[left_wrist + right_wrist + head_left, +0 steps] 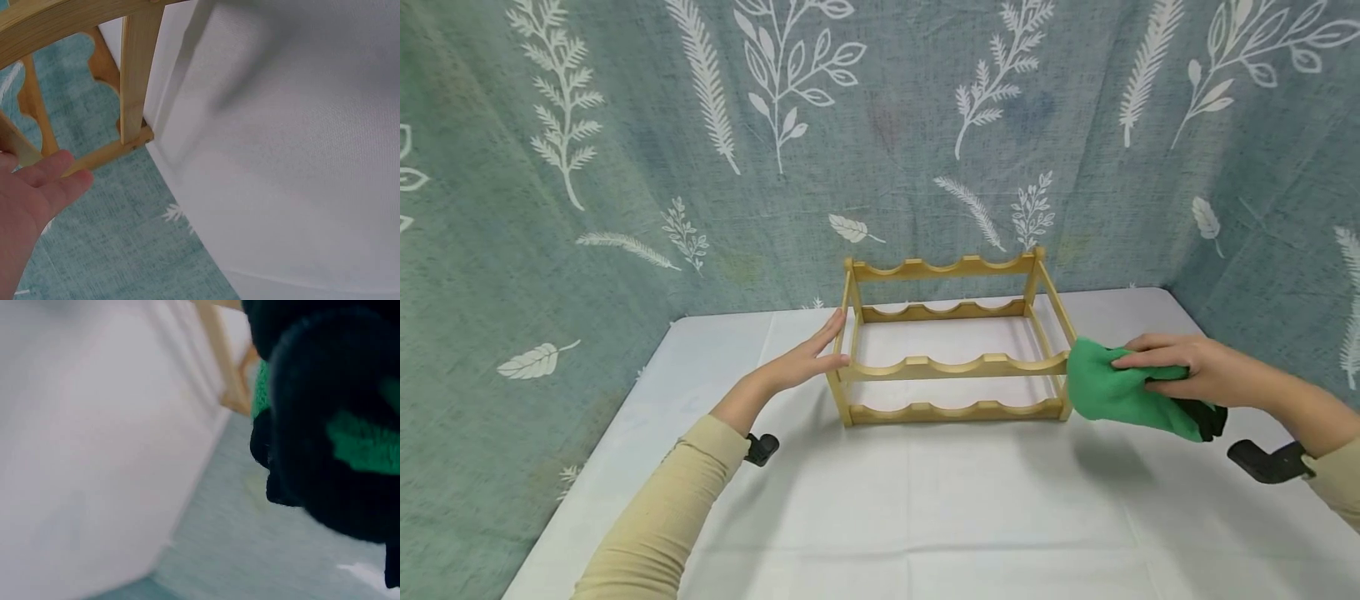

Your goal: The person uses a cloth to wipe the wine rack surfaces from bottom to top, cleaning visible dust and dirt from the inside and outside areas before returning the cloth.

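Closest in, the white table (1000, 517) shows a few faint creases. The left sleeve (662, 508), pale tan, reaches up from the lower left, and the right sleeve (1337, 479) comes in at the right edge. A small black device sits at each wrist: the left one (763, 450) under the cuff, the right one (1266, 461) just below the forearm.

Further on, the left hand (801, 360) grasps nothing; its fingers are extended along the left side of the rack (917, 368), the thumb apart and near the front corner. Whether the fingertips actually touch the wood is hard to tell. The right hand (1206, 367) grips the cloth (1123, 392), green and fuzzy with a black part at its lower right, between fingers and thumb. The cloth is in the air above the table, its shadow falling below it, and its left end overlaps the rack's front right corner in the head view; contact there cannot be made out. In the right wrist view the black part fills much of the right side.

The rack stands upright towards the table's far side, wooden, two-tiered, with scalloped rails front and back. Behind it hangs a blue-green curtain (887, 208) printed with white leaves and sprigs.
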Motion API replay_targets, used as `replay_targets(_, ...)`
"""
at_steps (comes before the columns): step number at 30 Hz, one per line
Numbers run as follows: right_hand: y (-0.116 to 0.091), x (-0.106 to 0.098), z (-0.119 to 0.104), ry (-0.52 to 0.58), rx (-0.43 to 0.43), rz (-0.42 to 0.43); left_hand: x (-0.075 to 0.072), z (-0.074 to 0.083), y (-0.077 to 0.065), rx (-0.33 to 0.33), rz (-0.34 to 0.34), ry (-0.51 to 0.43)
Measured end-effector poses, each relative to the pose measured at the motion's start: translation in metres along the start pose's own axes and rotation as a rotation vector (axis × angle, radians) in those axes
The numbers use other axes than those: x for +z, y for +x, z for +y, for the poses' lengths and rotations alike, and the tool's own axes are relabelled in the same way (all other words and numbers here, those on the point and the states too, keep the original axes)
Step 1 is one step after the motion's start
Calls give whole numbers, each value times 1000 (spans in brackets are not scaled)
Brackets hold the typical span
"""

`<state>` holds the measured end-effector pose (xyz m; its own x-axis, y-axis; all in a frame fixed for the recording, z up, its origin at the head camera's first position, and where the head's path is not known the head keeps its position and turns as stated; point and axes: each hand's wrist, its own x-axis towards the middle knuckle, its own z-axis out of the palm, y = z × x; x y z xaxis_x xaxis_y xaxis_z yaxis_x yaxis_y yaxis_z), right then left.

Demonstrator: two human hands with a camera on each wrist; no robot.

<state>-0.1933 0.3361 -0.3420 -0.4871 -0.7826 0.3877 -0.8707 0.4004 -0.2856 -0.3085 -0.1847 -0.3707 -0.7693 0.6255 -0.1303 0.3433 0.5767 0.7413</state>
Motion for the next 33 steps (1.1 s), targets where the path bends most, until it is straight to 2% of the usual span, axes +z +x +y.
replay_targets(2, -4, 12, 4, 12, -4, 14, 0, 0, -1, 1, -1, 0)
replay_targets(4, -10, 25, 7, 29, 38, -6, 0, 1, -1, 4, -1, 2)
replay_targets(6, -15, 37, 10, 46, 105, -49, 0, 1, 0, 8, -2, 7)
replay_targets(11, -23, 64, 14, 136, 306, -219, 0, 1, 0, 0, 1, 10)
replay_targets(15, -25, 75, 12, 174, 444, -277, 0, -1, 1, 5, -6, 5)
replay_targets(18, -27, 78, 5, 148, 496, -319, -1, -2, 0, 8, -9, 4)
replay_targets(21, -30, 82, -1, 103, 492, -348, -2, -4, -2, 5, -2, 6)
replay_targets(24, -31, 86, -4, 48, 460, -325, -2, -5, -3, 7, 6, 6)
replay_targets(28, -32, 84, -2, 22, 381, -232, -1, -5, -1, 14, -1, 1)
replay_targets(33, -29, 63, -2, 27, 256, -112, 0, -6, 1, 17, -3, -4)
